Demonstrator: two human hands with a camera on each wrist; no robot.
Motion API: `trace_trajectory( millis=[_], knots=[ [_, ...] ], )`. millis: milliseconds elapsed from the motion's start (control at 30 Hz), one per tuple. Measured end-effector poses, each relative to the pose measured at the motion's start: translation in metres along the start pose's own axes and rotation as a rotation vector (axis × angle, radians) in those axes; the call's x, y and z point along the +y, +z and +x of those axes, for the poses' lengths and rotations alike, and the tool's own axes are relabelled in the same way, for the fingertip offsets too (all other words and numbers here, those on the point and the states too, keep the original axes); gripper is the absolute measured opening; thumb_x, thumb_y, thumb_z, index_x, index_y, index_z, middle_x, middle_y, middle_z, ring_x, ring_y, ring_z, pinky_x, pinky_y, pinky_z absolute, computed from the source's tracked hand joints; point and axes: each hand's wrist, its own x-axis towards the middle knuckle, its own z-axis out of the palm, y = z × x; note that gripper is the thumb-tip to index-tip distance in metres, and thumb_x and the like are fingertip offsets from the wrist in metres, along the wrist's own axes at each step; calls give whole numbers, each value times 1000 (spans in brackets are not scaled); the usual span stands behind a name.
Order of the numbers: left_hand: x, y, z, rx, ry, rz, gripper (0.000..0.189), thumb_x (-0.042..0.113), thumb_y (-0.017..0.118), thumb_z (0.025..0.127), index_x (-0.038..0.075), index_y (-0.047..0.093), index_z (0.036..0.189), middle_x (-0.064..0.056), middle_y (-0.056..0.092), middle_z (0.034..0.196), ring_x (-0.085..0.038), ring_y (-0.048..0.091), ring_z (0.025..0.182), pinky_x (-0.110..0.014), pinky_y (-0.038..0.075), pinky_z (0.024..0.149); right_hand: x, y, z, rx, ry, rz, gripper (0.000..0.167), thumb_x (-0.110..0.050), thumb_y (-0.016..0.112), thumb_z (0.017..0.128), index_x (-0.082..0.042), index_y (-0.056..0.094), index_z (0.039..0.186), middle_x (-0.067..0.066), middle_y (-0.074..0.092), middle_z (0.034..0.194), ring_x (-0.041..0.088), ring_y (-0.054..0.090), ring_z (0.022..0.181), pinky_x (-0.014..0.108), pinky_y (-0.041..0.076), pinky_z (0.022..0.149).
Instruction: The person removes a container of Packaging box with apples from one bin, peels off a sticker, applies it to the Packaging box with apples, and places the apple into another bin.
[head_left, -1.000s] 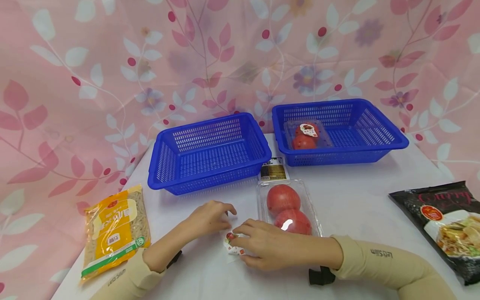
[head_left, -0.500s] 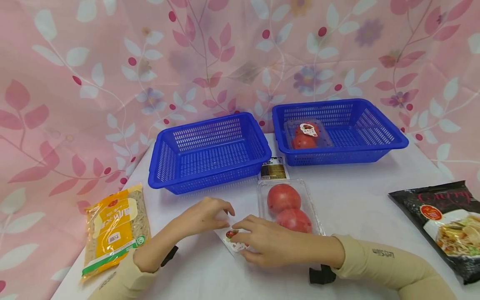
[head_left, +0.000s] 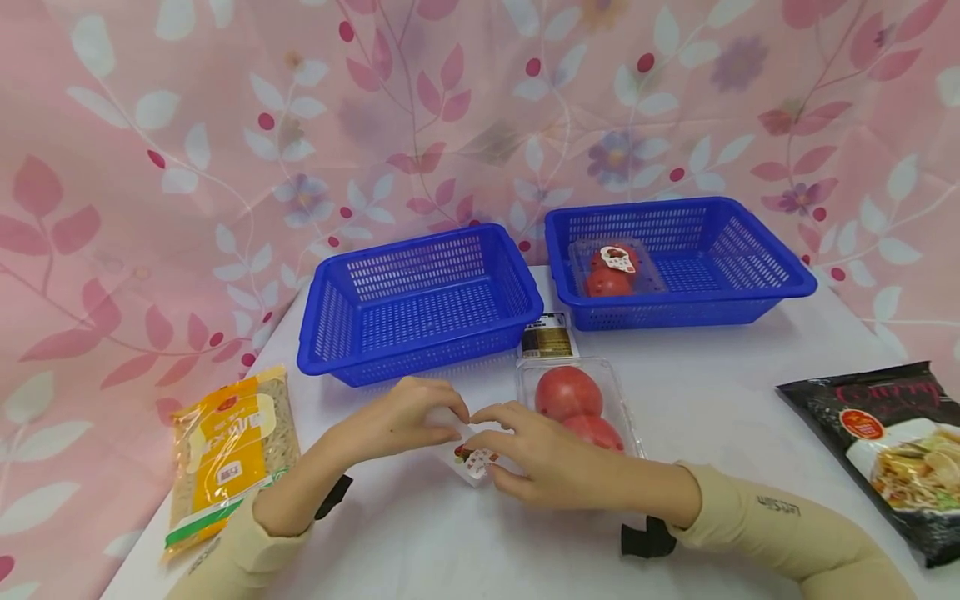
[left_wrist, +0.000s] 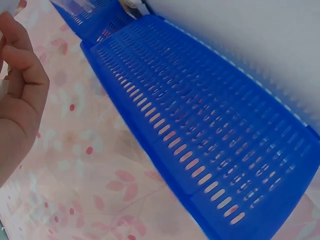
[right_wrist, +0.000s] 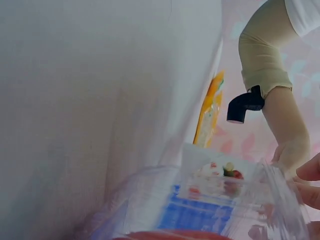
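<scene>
The left hand (head_left: 416, 421) is curling its fingers and thumb narrowly over the upper left edge of a white printed label (head_left: 478, 460), pinching it. The right hand (head_left: 543, 462) is bending its thumb and fingers round the opposite side, gripping the label there; its exact contact is hard to confirm, as the fingers are partly covering the edge and the right wrist view is blurred. The label is sitting between the two hands, tilted, its red fruit print facing up.

The right hand and forearm are blocking the near part of a clear box (head_left: 622, 402), which is lying on the white-covered bench (head_left: 720, 392) and holding two red tomatoes (head_left: 567, 393). Beyond the box, a dark and gold packet (head_left: 549, 340) is lying near the gap between the baskets.

Behind the left hand, a blue basket (head_left: 435, 357) is standing on the bench at an angle. To its right, a second blue basket (head_left: 675, 315) is containing a labelled tomato pack (head_left: 611, 283) at its left end.

At the outer left, a yellow bag (head_left: 232, 458) is lying well apart from the label; at the outer right, a black bag (head_left: 885, 467) is lying near the bench edge. A pink floral curtain (head_left: 450, 108) is hanging behind everything.
</scene>
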Motion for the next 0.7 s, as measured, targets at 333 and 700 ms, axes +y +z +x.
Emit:
trace_trajectory(
  millis=[333, 700],
  knots=[
    [19, -12, 0, 34, 40, -56, 18, 16, 72, 79, 16, 68, 97, 12, 63, 92, -2, 57, 86, -21, 49, 74, 0, -7, 2, 44, 151, 101, 33, -17, 63, 84, -11, 52, 114, -2, 58, 107, 10, 56, 98, 24, 48, 83],
    [34, -16, 11, 35, 140, -50, 16, 15, 69, 82, 15, 67, 97, 9, 62, 93, -3, 57, 87, -18, 49, 73, 1, -15, -1, 47, 211, 106, 15, -21, 63, 87, -15, 57, 99, -8, 61, 84, 5, 56, 79, 18, 49, 69]
  ],
)
